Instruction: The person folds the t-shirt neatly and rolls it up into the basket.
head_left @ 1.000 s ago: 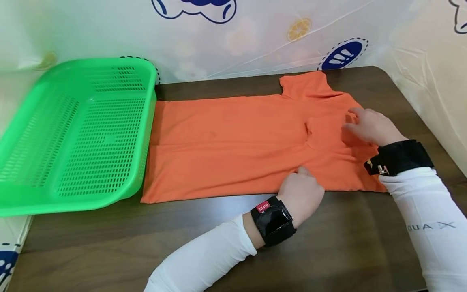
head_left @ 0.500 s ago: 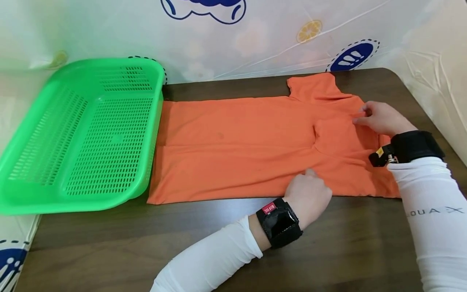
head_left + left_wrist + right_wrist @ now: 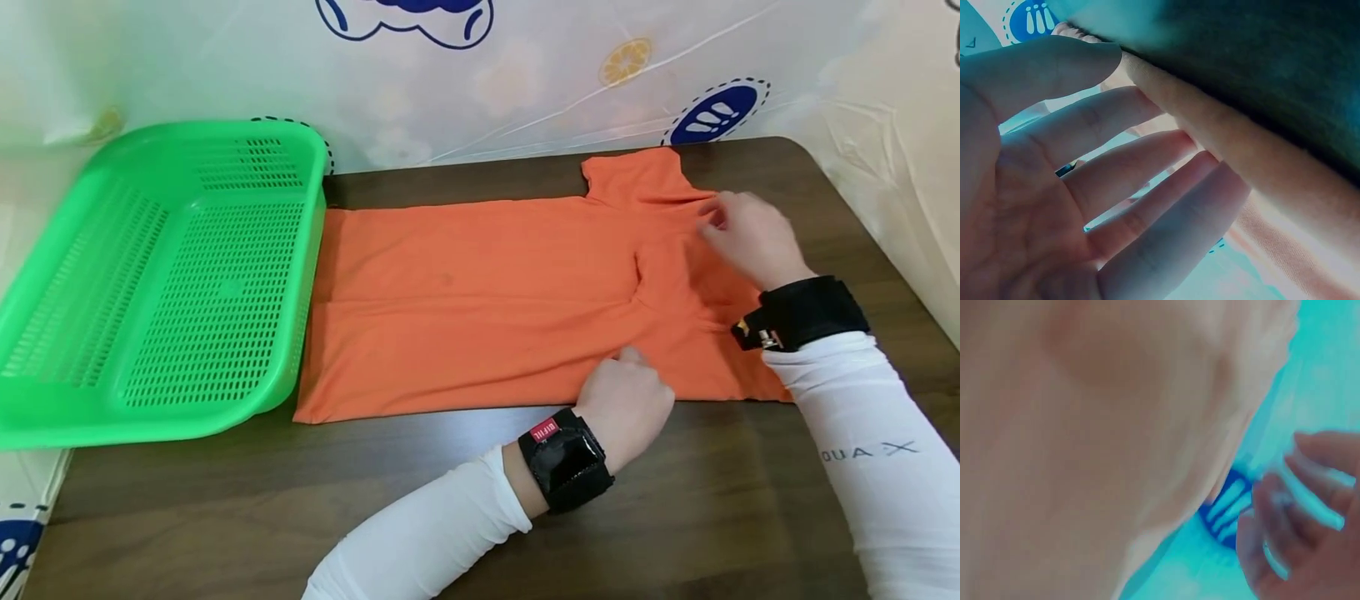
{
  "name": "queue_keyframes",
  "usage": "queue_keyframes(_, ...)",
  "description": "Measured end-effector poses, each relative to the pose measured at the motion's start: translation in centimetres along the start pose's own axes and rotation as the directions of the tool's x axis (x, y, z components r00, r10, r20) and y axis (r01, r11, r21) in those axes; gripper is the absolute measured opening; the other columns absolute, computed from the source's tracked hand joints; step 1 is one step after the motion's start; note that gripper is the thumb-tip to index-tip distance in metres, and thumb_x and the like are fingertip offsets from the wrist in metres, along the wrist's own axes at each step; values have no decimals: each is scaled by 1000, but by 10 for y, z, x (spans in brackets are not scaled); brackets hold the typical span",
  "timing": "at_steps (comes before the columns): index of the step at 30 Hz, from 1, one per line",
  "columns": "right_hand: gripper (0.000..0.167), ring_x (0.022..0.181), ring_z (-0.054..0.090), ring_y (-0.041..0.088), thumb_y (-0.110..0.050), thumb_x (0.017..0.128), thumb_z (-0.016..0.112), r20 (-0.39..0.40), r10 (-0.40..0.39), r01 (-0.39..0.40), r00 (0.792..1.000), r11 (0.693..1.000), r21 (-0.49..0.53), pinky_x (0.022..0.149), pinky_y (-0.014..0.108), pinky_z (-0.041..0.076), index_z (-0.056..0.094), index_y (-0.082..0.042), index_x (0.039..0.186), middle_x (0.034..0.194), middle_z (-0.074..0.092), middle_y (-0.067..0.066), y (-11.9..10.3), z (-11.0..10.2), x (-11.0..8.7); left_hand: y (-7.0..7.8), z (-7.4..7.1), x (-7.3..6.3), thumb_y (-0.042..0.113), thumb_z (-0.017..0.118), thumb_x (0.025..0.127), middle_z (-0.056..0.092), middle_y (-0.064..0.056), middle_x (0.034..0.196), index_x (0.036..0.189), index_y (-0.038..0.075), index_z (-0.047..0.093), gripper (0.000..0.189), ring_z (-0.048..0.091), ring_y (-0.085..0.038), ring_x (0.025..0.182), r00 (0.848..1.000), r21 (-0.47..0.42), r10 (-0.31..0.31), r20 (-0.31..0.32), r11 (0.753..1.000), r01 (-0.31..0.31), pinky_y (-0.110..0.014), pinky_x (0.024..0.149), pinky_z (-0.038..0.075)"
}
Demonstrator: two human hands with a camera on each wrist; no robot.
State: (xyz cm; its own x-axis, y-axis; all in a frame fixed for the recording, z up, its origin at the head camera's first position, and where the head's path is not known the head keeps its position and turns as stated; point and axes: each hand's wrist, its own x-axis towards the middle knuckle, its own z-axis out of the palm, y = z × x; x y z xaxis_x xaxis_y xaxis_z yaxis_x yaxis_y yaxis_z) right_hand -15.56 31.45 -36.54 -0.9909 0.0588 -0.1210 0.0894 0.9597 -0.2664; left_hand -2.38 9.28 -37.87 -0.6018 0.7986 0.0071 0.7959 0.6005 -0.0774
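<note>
An orange T-shirt (image 3: 465,300), creased and folded over on itself, lies lengthwise across the brown table. One sleeve-like flap (image 3: 637,173) sticks out at its far right. At the near edge of the cloth, my left hand (image 3: 628,408) rests with its fingertips on the fabric. The left wrist view shows these fingers (image 3: 1129,169) nearly straight against the cloth edge, thumb apart from them. Over the right end of the shirt hovers my right hand (image 3: 753,237), fingers loosely bent. In the right wrist view its fingers (image 3: 1272,519) are spread beside the blurred cloth (image 3: 1097,444), nothing between them.
A green perforated plastic basket (image 3: 296,333) stands at the left, its right side beside the shirt's left end. Printed plastic sheeting (image 3: 480,92) hangs behind the table (image 3: 420,492) and along its right. Bare wood stretches in front of the shirt.
My right hand has moved back from the shirt's right edge, going left and slightly farther from me. The left hand stays at the near edge, and the shirt lies much as before.
</note>
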Motion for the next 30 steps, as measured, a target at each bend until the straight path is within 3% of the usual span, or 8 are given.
queue_keyframes(2,44,80,49,34,-35,90,48,69,-28,28,997,1000,4,69,47,39,47,-1,119,96,54,21,-17,7,0,0,0,-1,17,51,89,57,7,71,72,30,67,27,45,-9,70,1000,0,-5,-3,1000,5,-25,45,43)
queue_keyframes(4,52,76,50,29,-42,90,46,204,-29,34,979,999,-23,66,41,40,41,-4,125,94,54,17,-31,14,2,1,1,-1,17,50,89,58,7,71,72,31,67,27,45,-10,70,1000,0,-8,-3,1000,8,-25,45,42)
queue_keyframes(7,47,73,47,28,-35,90,46,301,-15,35,954,998,-61,63,38,38,39,-7,127,93,50,14,-45,21,5,3,0,-1,17,50,89,58,8,69,73,31,68,28,45,-10,70,1000,-9,-6,3,1000,6,-25,45,41)
queue_keyframes(10,32,74,47,27,-20,90,46,228,-63,76,972,996,-46,66,39,38,48,-8,119,89,51,12,-49,24,5,7,0,0,18,51,89,57,8,67,72,31,68,28,45,-10,69,1000,-8,-6,7,1000,6,-26,44,41)
queue_keyframes(15,31,81,51,26,-24,92,46,153,-152,151,976,988,21,79,45,40,52,-8,118,94,58,11,-45,21,-6,9,0,0,19,51,89,58,8,69,73,31,69,27,45,-10,70,1000,-3,-5,-2,1000,5,-26,44,41)
queue_keyframes(22,29,87,53,30,-22,90,52,52,-171,174,984,984,-47,79,48,41,55,-3,112,99,58,16,-34,19,-56,8,-1,-1,20,50,89,58,8,70,75,31,68,25,44,-11,73,998,-9,-4,57,1000,5,-28,42,42)
queue_keyframes(27,48,104,44,39,-33,86,56,97,-101,117,990,978,-172,85,56,35,48,-1,121,117,46,23,-23,32,-99,-3,-3,0,25,51,89,58,7,79,83,29,68,19,45,-12,79,990,-123,18,143,992,-1,-29,48,44)
queue_keyframes(30,70,119,29,44,-51,86,48,175,-69,103,982,976,-194,92,60,25,35,-1,133,133,30,27,-16,40,-114,-24,-4,-6,28,51,89,54,4,86,90,23,64,15,47,-13,81,980,-251,-25,195,965,74,-30,53,44)
